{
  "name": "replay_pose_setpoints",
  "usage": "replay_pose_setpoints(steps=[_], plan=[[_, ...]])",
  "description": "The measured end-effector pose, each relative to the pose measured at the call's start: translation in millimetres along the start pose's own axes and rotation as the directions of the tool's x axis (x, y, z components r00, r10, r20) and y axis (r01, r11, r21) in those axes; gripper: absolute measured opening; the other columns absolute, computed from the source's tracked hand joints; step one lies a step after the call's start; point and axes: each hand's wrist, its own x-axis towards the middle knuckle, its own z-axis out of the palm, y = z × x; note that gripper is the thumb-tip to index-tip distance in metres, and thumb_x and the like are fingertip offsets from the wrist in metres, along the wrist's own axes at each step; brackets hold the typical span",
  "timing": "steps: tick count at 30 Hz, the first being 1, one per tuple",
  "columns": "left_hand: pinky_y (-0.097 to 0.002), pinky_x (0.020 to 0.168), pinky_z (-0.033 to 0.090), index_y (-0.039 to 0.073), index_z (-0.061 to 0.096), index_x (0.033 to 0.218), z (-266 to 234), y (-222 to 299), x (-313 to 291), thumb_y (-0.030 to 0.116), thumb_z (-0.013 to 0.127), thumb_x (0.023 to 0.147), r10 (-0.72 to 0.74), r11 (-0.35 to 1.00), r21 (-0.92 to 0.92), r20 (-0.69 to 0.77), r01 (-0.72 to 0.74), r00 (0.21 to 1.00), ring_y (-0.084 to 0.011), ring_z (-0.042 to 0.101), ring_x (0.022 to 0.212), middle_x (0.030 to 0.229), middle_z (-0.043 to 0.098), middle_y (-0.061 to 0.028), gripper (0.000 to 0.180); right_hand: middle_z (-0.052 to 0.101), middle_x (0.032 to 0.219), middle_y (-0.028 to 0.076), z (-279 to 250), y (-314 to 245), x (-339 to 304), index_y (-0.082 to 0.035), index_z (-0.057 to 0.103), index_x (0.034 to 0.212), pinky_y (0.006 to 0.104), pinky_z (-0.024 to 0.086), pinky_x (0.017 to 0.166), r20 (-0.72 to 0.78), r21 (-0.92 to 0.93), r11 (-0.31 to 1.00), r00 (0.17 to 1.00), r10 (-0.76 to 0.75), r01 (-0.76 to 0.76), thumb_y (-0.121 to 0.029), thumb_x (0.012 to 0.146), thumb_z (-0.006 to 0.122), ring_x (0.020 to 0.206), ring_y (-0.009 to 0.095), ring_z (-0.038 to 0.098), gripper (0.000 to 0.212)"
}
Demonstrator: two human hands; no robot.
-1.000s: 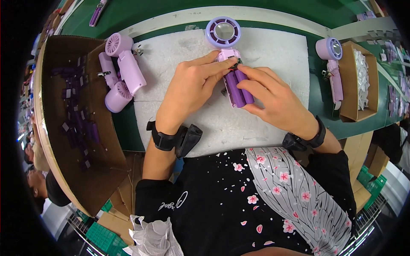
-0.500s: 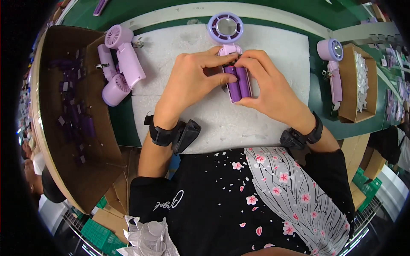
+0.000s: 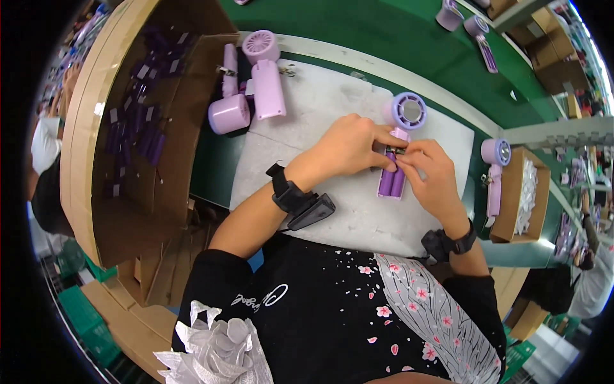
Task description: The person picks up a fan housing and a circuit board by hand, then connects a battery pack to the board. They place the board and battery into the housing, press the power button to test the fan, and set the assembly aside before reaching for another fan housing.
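A purple handheld fan [image 3: 392, 187] lies with its handle open on the white foam sheet [image 3: 281, 160], its round head [image 3: 409, 110] pointing away from me. Two purple battery cells sit side by side in the handle, below a small circuit board [image 3: 395, 150]. My left hand [image 3: 348, 148] grips the fan from the left, thumb on the cells and index finger at the neck. From the right, my right hand [image 3: 432, 176] pinches its thumb and index finger together beside the circuit board. Whatever lies between those fingertips is too small to make out.
At left stands a large cardboard box [image 3: 173, 211] holding purple battery cells. Pink fan bodies [image 3: 267, 89] lie beside it. On the right are another fan [image 3: 494, 185] and a small carton [image 3: 540, 205] of silvery-white pieces. A pale rail [image 3: 320, 50] runs behind the foam.
The view has turned, so the bench appears tilted and the fan farther right. My right hand's fingers have drawn in toward the circuit board, off the side of the handle.
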Motion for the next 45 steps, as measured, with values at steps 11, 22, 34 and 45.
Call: replay_pose_setpoints(steps=[11, 22, 34, 45], plan=[[-0.0342, 0.07, 0.053, 0.01, 0.07, 0.113, 5.8, 4.8, -0.1, 0.013, 0.078, 0.071, 0.08, 0.997, 0.003, -0.079, -0.08, 0.994, -0.0249, 0.067, 0.074, 0.1, 0.071, -0.0133, 0.043, 0.057, 0.122, 0.021, -3.0, -23.4, -9.0, 0.007, 0.054, 0.122, 0.0448, 0.046, 0.094, 0.1, -0.259, 0.963, 0.994, -0.047, 0.071, -0.012, 0.064, 0.084, 0.106, 0.038, 0.057, 0.068], [-0.0261, 0.064, 0.05, 0.002, 0.071, 0.101, -109.7, -26.9, -46.0, 0.0, 0.066, 0.083, 0.1, 0.989, 0.139, -0.881, 0.051, 0.463, -0.0124, 0.064, 0.075, 0.088, 0.07, -0.0084, 0.018, 0.057, 0.129, 0.019, 1.1, 42.7, 30.0, 0.0, 0.061, 0.117, 0.0413, 0.043, 0.1, -0.091, -0.146, 0.989, 0.996, 0.009, -0.022, -0.013, 0.079, 0.072, 0.118, 0.036, 0.054, 0.042], [-0.0413, 0.096, 0.046, 0.014, 0.066, 0.114, -276.1, -222.6, -142.6, -0.01, 0.051, 0.07, 0.079, 0.502, 0.645, -0.697, 0.575, 0.713, -0.0401, 0.056, 0.111, 0.114, 0.062, -0.0213, 0.052, 0.058, 0.127, 0.011, 34.3, 50.0, 15.3, -0.004, 0.066, 0.104, 0.0387, 0.041, 0.1, -0.064, 0.103, 0.993, 0.996, -0.056, 0.062, -0.012, 0.079, 0.071, 0.117, 0.03, 0.05, 0.026], [-0.0387, 0.083, 0.05, 0.011, 0.069, 0.11, -278.8, -181.6, -151.1, -0.005, 0.059, 0.069, -0.151, 0.513, 0.489, -0.758, 0.706, 0.635, -0.033, 0.062, 0.092, 0.095, 0.065, -0.0172, 0.046, 0.061, 0.121, 0.011, 33.9, 46.1, 14.4, -0.004, 0.068, 0.097, 0.0386, 0.045, 0.095, -0.109, 0.197, 0.979, 0.994, -0.022, 0.044, -0.013, 0.081, 0.07, 0.111, 0.029, 0.054, 0.018]])
